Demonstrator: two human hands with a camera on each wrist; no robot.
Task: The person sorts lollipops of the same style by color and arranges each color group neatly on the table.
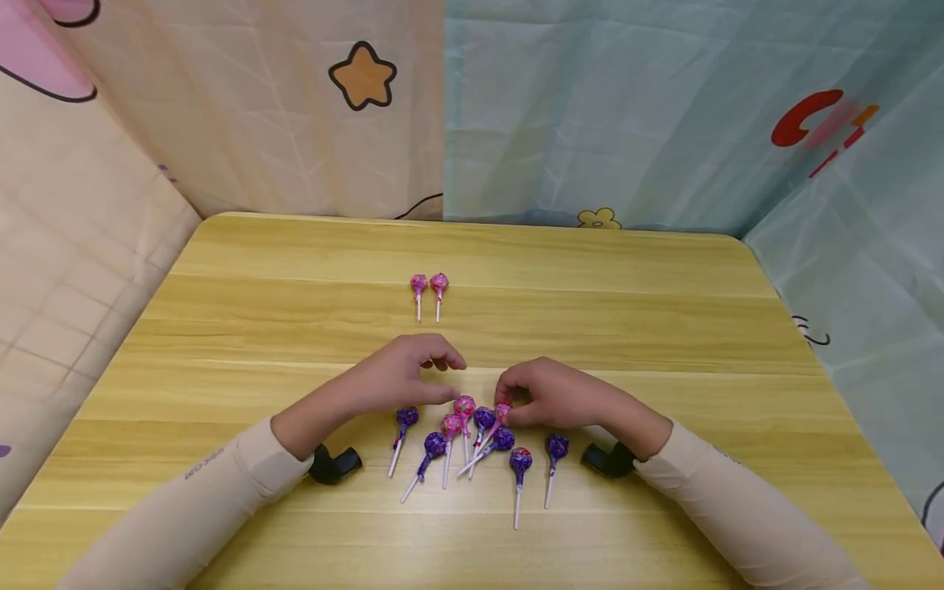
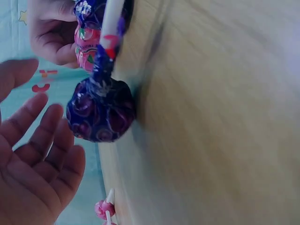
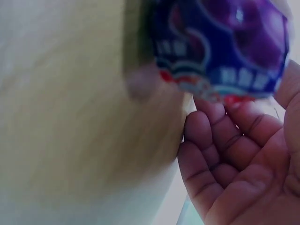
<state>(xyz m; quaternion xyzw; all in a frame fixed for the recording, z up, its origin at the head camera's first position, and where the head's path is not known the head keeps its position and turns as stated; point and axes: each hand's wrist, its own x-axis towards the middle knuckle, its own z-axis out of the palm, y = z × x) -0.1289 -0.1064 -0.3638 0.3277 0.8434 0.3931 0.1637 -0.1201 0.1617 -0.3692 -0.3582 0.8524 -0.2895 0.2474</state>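
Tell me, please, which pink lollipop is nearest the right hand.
The rightmost pink lollipop in the head view, close against the right hand; the other four pink lollipops lie farther left.

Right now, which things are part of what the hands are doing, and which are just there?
Probably part of it:
right hand
pink lollipop it seems to pinch
left hand
purple lollipops and other pink lollipops near the hands
two farther pink lollipops

Just there:
wooden table
curtains
printed star
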